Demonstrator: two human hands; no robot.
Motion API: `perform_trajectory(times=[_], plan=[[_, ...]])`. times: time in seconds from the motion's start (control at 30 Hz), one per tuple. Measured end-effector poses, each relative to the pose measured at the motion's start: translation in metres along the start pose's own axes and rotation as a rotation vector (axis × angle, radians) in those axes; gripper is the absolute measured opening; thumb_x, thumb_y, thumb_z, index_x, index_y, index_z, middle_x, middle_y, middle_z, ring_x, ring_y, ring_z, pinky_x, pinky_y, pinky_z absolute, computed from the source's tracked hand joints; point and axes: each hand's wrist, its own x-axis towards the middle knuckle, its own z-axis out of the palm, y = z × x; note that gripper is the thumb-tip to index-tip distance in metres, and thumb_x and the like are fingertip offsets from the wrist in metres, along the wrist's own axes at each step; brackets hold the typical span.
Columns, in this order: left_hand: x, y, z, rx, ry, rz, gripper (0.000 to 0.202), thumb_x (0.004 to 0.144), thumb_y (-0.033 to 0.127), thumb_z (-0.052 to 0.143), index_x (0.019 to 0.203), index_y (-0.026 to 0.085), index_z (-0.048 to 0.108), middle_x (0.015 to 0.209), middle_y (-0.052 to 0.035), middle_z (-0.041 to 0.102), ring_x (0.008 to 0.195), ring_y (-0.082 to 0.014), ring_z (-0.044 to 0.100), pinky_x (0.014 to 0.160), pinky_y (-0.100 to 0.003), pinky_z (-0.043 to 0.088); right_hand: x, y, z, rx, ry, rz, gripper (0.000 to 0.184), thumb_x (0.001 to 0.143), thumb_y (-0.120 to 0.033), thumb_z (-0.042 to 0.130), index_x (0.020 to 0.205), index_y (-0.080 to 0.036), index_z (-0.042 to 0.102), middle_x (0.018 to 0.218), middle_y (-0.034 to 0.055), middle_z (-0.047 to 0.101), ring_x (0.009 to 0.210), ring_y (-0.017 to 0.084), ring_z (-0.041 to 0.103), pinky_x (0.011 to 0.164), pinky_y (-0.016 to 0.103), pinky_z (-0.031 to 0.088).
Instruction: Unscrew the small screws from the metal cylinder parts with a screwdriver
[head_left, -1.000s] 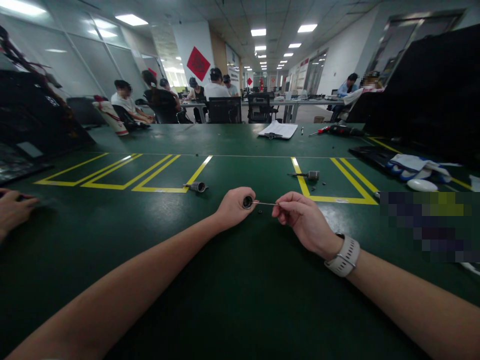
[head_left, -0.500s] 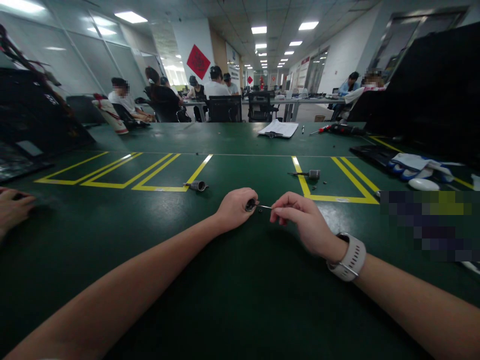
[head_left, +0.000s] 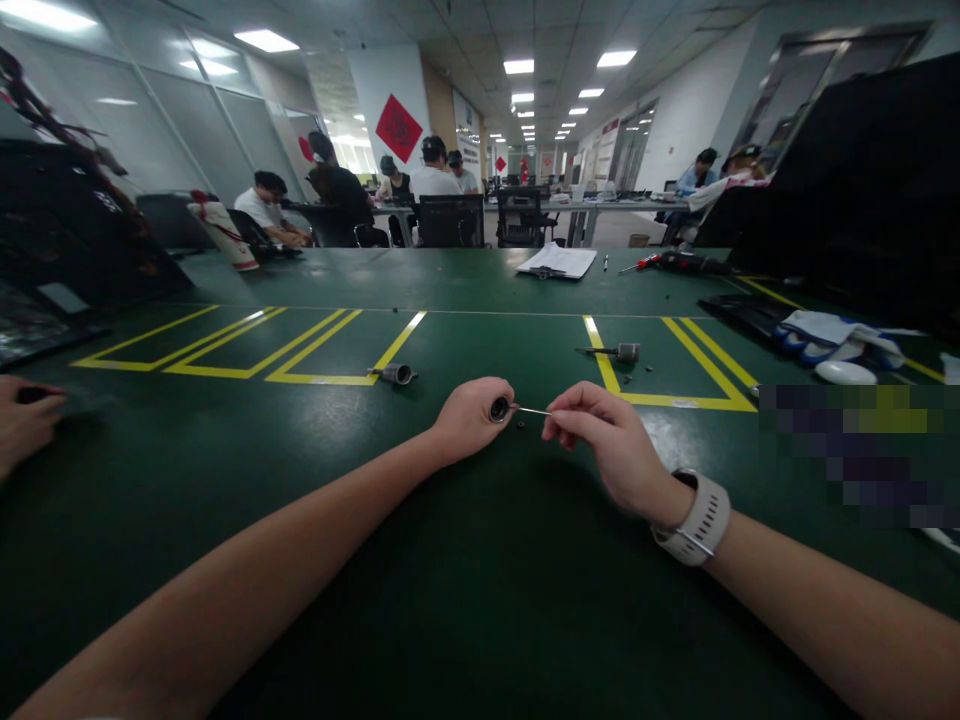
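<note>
My left hand (head_left: 472, 420) is closed round a small hollow metal cylinder (head_left: 499, 409), its dark open end facing me. A thin metal rod (head_left: 534, 411) is pinched between the thumb and fingers of my right hand (head_left: 589, 425). The rod's far tip is at the cylinder's side by my left fingers; whether it enters the part I cannot tell. A tiny dark ring-like piece (head_left: 520, 425) lies on the table below the rod. Similar metal cylinders with thin shafts lie farther off, one (head_left: 397, 373) to the left and one (head_left: 627, 352) to the right.
Yellow tape outlines (head_left: 660, 400) mark the green table (head_left: 480, 600). At the back lie a clipboard (head_left: 556, 261) and a power tool (head_left: 686, 262). Gloves (head_left: 836, 335) and a white mouse (head_left: 846, 372) are on the right. Another person's hand (head_left: 26, 420) shows at the left edge.
My right hand has shifted very slightly to the right with the rod, which now shows a little more of its length. My left hand keeps its hold on the cylinder.
</note>
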Motion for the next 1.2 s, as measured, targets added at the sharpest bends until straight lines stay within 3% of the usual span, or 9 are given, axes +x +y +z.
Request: perform_trajectory(times=[0.07,0.13,0.4,0.6,0.77,0.93,1.0,1.2], plan=[[0.000,0.000,0.000,0.018,-0.009,0.002,0.007,0.078,0.016,0.056,0.071,0.016,0.054,0.068,0.0004,0.055,0.062,-0.0124,0.052,0.058,-0.023,0.039,-0.002,-0.002,0.002,-0.152,-0.036,-0.039,0.003,0.075,-0.019,0.058,0.075,-0.019,0.060,0.069,0.0013,0.063,0.064,0.015,0.054,0.060,0.031,0.041],[-0.001,0.001,0.000,0.032,-0.011,0.008,0.007,0.077,0.015,0.056,0.071,0.016,0.054,0.068,0.0003,0.055,0.062,-0.0123,0.052,0.058,-0.023,0.039,-0.003,-0.003,0.003,-0.168,-0.057,-0.028,0.002,0.075,-0.019,0.058,0.075,-0.019,0.060,0.070,0.0015,0.063,0.065,0.016,0.054,0.061,0.031,0.041],[0.000,0.001,-0.001,-0.006,0.025,0.019,0.010,0.079,0.018,0.055,0.069,0.016,0.053,0.066,0.0011,0.054,0.061,-0.0115,0.051,0.058,-0.023,0.039,0.004,0.001,-0.001,0.309,0.014,0.212,0.004,0.069,-0.019,0.061,0.067,-0.018,0.058,0.061,0.0005,0.063,0.053,0.011,0.049,0.054,0.026,0.035],[0.000,0.001,-0.001,-0.063,0.040,0.012,0.012,0.079,0.020,0.055,0.068,0.016,0.052,0.065,0.0014,0.054,0.060,-0.0109,0.051,0.057,-0.022,0.039,0.008,0.006,-0.004,0.475,0.017,0.309,0.004,0.067,-0.018,0.062,0.069,-0.017,0.058,0.060,0.0008,0.063,0.053,0.011,0.048,0.054,0.026,0.036],[-0.001,0.000,-0.001,-0.019,0.019,0.008,0.005,0.078,0.017,0.055,0.072,0.016,0.054,0.069,0.0001,0.056,0.065,-0.0125,0.053,0.060,-0.024,0.041,0.002,0.002,0.000,0.274,0.056,0.130,0.002,0.072,-0.018,0.058,0.071,-0.019,0.058,0.063,0.0006,0.063,0.056,0.013,0.051,0.055,0.028,0.037],[-0.001,0.001,-0.002,0.011,-0.032,0.035,0.007,0.072,0.009,0.055,0.071,0.016,0.053,0.069,0.0001,0.056,0.066,-0.0133,0.054,0.061,-0.024,0.040,-0.003,-0.005,0.004,-0.089,-0.036,0.009,0.002,0.075,-0.020,0.058,0.075,-0.019,0.060,0.070,0.0015,0.064,0.063,0.015,0.054,0.060,0.031,0.042],[-0.001,0.001,-0.003,0.025,-0.042,0.043,0.007,0.071,0.009,0.055,0.070,0.016,0.053,0.069,0.0000,0.055,0.065,-0.0133,0.053,0.060,-0.024,0.040,-0.003,-0.004,0.003,-0.066,-0.051,0.024,0.002,0.074,-0.020,0.058,0.073,-0.019,0.060,0.068,0.0013,0.064,0.062,0.015,0.054,0.059,0.030,0.041],[-0.002,0.001,-0.004,-0.002,-0.050,0.056,0.005,0.073,0.011,0.053,0.072,0.016,0.053,0.070,-0.0002,0.056,0.066,-0.0131,0.054,0.062,-0.024,0.042,0.005,0.001,-0.002,0.273,0.007,0.207,0.002,0.069,-0.017,0.058,0.067,-0.018,0.058,0.058,0.0003,0.062,0.052,0.011,0.049,0.052,0.026,0.035]])
